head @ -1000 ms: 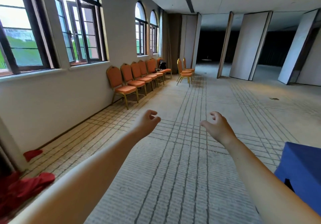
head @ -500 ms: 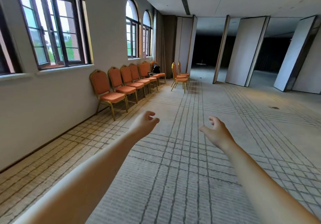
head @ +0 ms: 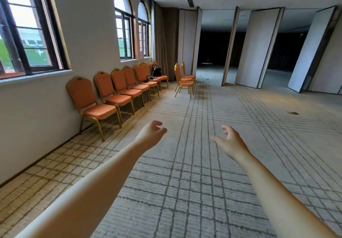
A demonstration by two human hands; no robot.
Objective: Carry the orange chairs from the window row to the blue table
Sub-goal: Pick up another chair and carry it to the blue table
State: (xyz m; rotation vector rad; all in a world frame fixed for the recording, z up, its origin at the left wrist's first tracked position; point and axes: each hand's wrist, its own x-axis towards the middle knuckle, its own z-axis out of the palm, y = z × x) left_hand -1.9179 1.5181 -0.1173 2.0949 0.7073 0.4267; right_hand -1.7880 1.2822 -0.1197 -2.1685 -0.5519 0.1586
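Several orange chairs with gold frames stand in a row against the wall under the windows; the nearest chair (head: 92,104) is ahead on the left. Two more orange chairs (head: 185,79) stand apart in the middle distance. My left hand (head: 150,135) reaches forward with loosely curled fingers and holds nothing. My right hand (head: 230,142) is stretched out the same way, empty. Both hands are well short of the nearest chair. The blue table is out of view.
A black bag (head: 157,71) sits on a far chair of the row. Tall folding partition panels (head: 259,47) stand angled at the back right before a dark room. Patterned carpet (head: 203,163) stretches ahead between the wall and the partitions.
I have moved forward along the wall: the chair row is closer and larger. The blue table and red cloth seen a second ago have dropped out of view. Both hands stay empty.
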